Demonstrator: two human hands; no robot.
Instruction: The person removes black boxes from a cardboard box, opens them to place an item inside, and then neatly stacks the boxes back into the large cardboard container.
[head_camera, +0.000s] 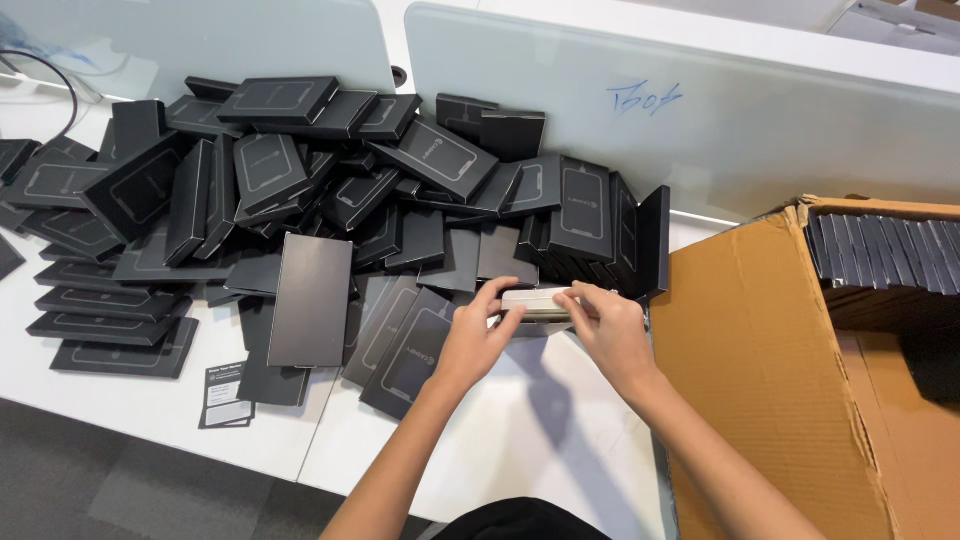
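Head view. At frame centre the left hand (478, 335) and right hand (610, 330) close together on a small pale flat box (537, 303), fingers curled over its two ends, just above the white table (540, 430). A heap of flat black cartons (300, 190) fills the upper left; a loose black card (226, 395) lies at lower left. An open cardboard box (760, 350) at right holds black cartons standing in a row (885, 250). Judged best practice: keep both grips even and the pale box level.
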